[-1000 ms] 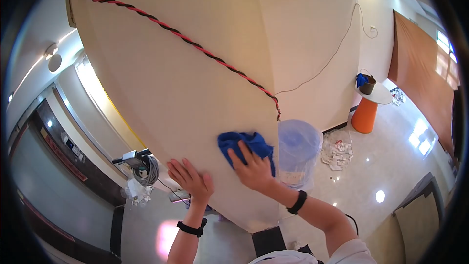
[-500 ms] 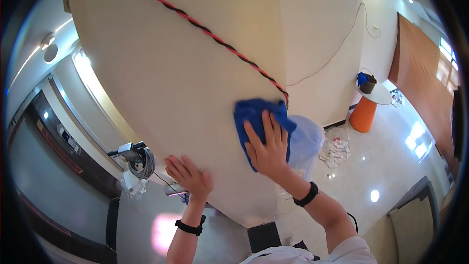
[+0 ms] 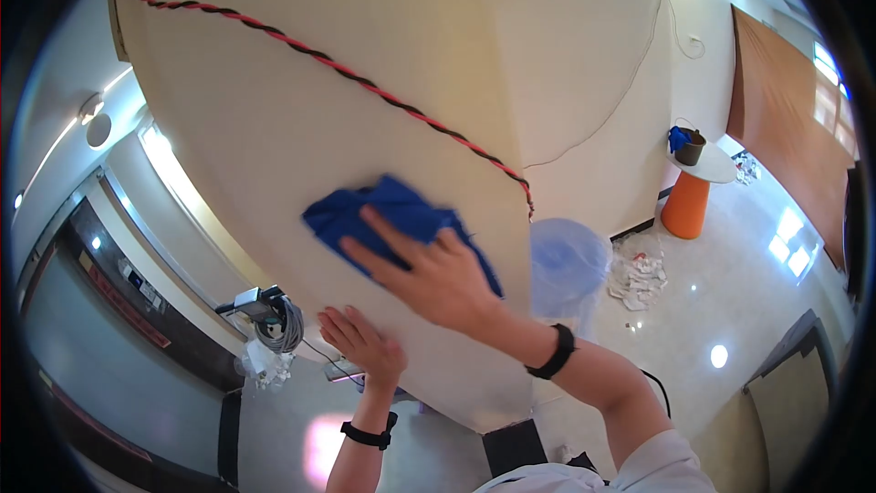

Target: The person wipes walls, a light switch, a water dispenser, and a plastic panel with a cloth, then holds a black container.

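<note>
My right hand [image 3: 433,276] presses a blue cloth [image 3: 388,219] against the pale wall [image 3: 274,146], its fingers spread over the fabric. Below and left of it, my left hand [image 3: 363,344] rests against the same wall with nothing in it, the fingers stretched out. A twisted red and black cord [image 3: 365,82] runs diagonally across the wall above both hands and ends near the corner. Black bands circle both wrists.
A translucent bluish bin [image 3: 568,260] stands just past the wall corner. Farther right are debris [image 3: 639,276] on the floor and a round table [image 3: 707,164] with an orange base, bearing a bucket [image 3: 691,148]. Coiled cable [image 3: 281,324] hangs at the left.
My right hand and the blue cloth went up and right, then swept left across the wall. My left hand has stayed nearly in place on the wall.
</note>
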Demonstrator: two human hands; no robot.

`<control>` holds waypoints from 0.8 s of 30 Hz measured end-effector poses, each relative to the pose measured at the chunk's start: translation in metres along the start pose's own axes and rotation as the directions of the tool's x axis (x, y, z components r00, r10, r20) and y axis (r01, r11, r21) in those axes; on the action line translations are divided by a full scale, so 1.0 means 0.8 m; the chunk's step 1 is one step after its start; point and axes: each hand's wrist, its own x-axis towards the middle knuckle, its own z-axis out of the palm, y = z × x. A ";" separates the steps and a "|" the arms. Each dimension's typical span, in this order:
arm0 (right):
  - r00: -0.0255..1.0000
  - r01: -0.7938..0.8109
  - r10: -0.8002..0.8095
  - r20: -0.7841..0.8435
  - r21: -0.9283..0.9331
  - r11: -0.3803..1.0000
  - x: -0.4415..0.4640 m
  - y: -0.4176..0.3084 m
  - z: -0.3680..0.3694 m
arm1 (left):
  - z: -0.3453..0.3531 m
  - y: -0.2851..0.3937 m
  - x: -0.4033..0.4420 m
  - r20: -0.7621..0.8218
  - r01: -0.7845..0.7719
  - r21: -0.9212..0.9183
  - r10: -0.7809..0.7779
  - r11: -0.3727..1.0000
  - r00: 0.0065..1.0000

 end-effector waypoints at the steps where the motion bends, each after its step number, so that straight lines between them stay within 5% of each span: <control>1: 0.997 -0.076 0.075 0.018 0.041 0.996 -0.007 0.009 -0.004 | 0.000 -0.001 -0.002 0.005 -0.004 0.017 0.004 1.000 1.000; 7: 0.944 -0.317 0.298 -0.141 -0.138 0.938 -0.103 0.026 0.011 | -0.003 0.002 0.001 -0.002 -0.014 -0.015 0.014 1.000 1.000; 13: 0.946 -0.306 0.297 -0.130 -0.060 0.950 -0.164 -0.050 0.072 | -0.004 0.005 0.002 0.003 -0.015 -0.024 0.015 1.000 1.000; 15: 0.949 -0.287 0.293 0.115 -0.063 0.956 -0.138 -0.066 0.064 | -0.005 0.003 0.000 0.003 -0.018 -0.050 0.018 0.999 1.000; 17: 0.985 -0.146 0.133 0.106 0.128 0.981 -0.086 -0.059 0.041 | -0.005 0.003 0.002 -0.002 -0.020 -0.072 0.020 0.997 1.000; 20: 0.998 0.055 -0.059 0.037 0.103 0.993 -0.027 -0.041 0.026 | -0.006 0.004 0.004 -0.048 -0.012 -0.159 0.004 0.987 0.999; 23: 0.997 -0.006 -0.005 0.082 0.136 0.991 -0.012 -0.005 -0.007 | -0.005 0.000 0.002 -0.033 -0.011 -0.128 0.007 0.992 0.999; 24: 0.967 -0.171 0.129 0.218 0.189 0.967 -0.014 0.006 -0.018 | -0.004 0.000 0.002 -0.036 -0.010 -0.123 0.006 0.992 0.999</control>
